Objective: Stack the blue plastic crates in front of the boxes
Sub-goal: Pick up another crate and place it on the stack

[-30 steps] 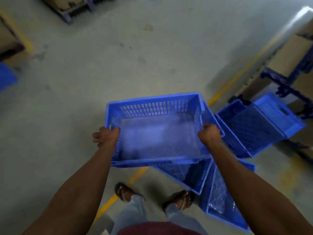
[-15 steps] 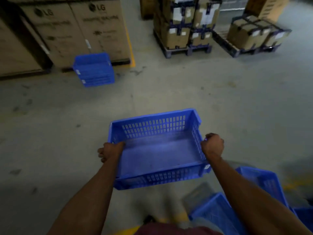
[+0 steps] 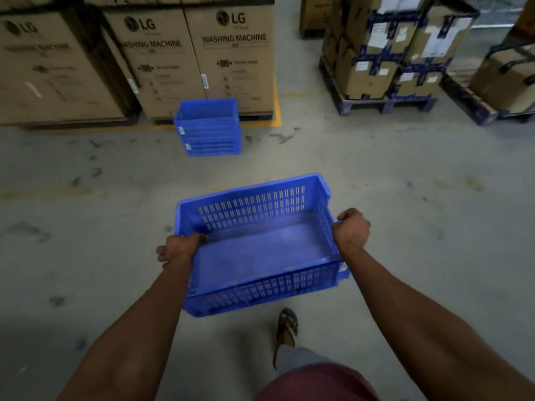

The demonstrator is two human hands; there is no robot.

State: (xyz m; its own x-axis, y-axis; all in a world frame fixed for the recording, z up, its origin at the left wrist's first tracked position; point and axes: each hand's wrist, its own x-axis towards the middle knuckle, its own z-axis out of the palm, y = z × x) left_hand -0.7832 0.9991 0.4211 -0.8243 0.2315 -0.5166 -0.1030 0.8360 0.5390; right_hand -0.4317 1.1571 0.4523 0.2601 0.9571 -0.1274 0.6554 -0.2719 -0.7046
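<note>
The carried crate is blue plastic with slotted walls and an open top, and nothing lies inside it. It is held off the floor in front of the person, tilted slightly so its right end sits higher in the view.

Grip state: the left hand grips the crate's left short rim with fingers curled over the edge. The right hand grips the right short rim in the same manner, knuckles up. Both forearms extend from the lower corners of the view to the crate.

A stack of crates, also blue, stands on the floor farther ahead, well apart from the carried crate. It sits just in front of the washing machine boxes, which are large brown cartons printed with "LG" and "WASHING MACHINE". A yellow floor line runs beside the rightmost carton.

To the right, taped cartons are stacked on a dark pallet.

Below the carried crate, one foot in a sandal is on the concrete floor.
</note>
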